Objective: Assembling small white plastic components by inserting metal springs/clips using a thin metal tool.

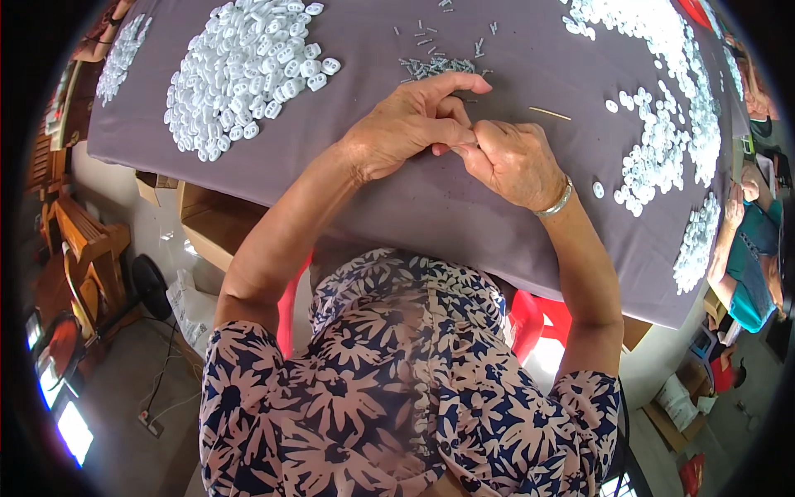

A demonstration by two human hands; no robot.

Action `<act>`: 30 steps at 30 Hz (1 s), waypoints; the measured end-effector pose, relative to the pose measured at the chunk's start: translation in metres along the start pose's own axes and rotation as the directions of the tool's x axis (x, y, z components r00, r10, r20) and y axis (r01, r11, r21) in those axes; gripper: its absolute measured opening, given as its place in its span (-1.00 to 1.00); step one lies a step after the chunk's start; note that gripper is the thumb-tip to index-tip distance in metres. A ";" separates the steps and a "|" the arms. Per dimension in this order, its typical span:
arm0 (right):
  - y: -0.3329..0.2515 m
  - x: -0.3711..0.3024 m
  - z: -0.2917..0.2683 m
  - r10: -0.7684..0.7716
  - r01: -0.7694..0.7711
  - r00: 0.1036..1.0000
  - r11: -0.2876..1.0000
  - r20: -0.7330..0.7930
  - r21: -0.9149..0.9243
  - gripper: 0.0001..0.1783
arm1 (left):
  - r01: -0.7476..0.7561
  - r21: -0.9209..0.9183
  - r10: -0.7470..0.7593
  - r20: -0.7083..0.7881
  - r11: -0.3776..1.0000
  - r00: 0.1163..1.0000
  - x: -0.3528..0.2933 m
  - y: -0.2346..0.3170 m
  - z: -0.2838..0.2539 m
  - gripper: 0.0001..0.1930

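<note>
My left hand (414,124) and my right hand (515,161) meet over the near part of the cloth-covered table. Thumb and fingertips of the left are pinched together, while its index finger stretches out above them. The right hand's fingers are curled in and closed, touching the left fingertips. Whatever lies between them is hidden or too small to name. Just beyond the left hand is a small heap of grey metal screws or pins (439,66). A thin wooden stick (550,113) lies beyond the right hand.
A large pile of white two-holed plastic pieces (240,70) covers the far left. More white pieces (654,161) spread along the right side. The grey tablecloth (373,215) hangs over the near edge. A cardboard box (219,219) stands below. Another person (749,248) sits at far right.
</note>
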State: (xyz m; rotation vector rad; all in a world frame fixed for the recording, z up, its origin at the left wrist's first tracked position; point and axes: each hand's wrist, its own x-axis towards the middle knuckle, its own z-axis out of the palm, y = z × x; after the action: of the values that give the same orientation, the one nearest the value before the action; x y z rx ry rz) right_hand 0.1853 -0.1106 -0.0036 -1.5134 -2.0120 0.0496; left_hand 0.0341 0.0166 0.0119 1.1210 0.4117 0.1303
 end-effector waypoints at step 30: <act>0.037 -0.047 -0.085 0.355 -0.456 0.821 0.879 -0.446 -0.141 -0.90 | -0.091 0.845 0.727 -0.393 0.527 0.563 -0.070 0.022 -0.118 -0.81</act>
State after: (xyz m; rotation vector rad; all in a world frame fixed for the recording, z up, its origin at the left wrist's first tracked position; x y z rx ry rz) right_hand 0.2662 -0.1667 0.0299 -1.9086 -1.3711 -0.3278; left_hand -0.0735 0.1048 0.0059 2.0266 0.9347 1.0115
